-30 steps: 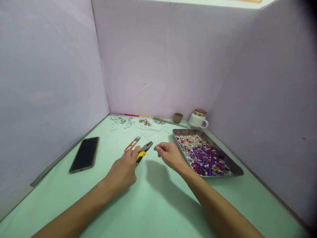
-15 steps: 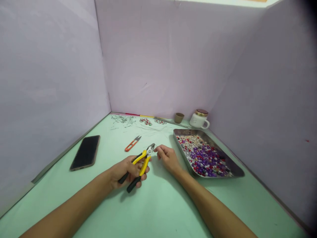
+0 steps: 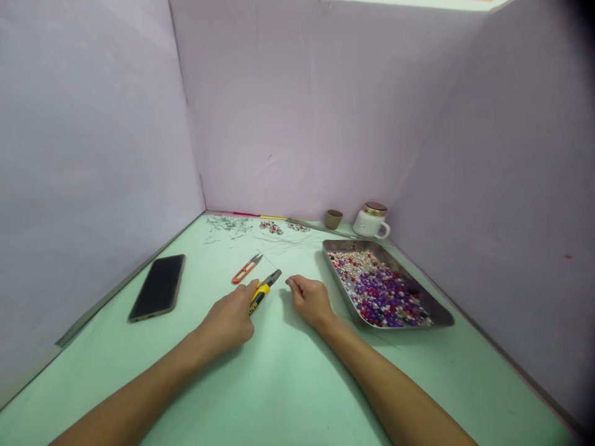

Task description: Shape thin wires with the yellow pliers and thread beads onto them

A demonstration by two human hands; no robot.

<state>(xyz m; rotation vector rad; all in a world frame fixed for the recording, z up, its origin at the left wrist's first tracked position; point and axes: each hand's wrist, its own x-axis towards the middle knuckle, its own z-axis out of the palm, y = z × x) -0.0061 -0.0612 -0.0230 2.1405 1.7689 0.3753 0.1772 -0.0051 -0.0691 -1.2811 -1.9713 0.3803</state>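
My left hand (image 3: 227, 319), back upward, is closed around yellow-and-black pliers (image 3: 264, 290). Their jaws point up and to the right and look closed; the handles are mostly hidden beneath my palm. Just right of the jaw tips, my right hand (image 3: 313, 303) pinches thumb against forefinger. A thin wire (image 3: 268, 261) runs up and left from near the jaws, seemingly from that pinch, though its held end is too fine to see clearly. Orange thread snips (image 3: 246, 269) lie on the table just beyond the pliers.
A metal tray (image 3: 444, 314) of purple, red and pale beads stands at right. A phone (image 3: 158, 288) lies at left. Along the back are wire pieces (image 3: 230, 224), beaded pieces (image 3: 271, 228), a small brown cup (image 3: 333, 219) and a lidded white mug (image 3: 370, 222).
My left hand has rolled over from palm up to palm down, turning the pliers with it. The spread handles have come together. My right hand keeps its pinch in nearly the same place.
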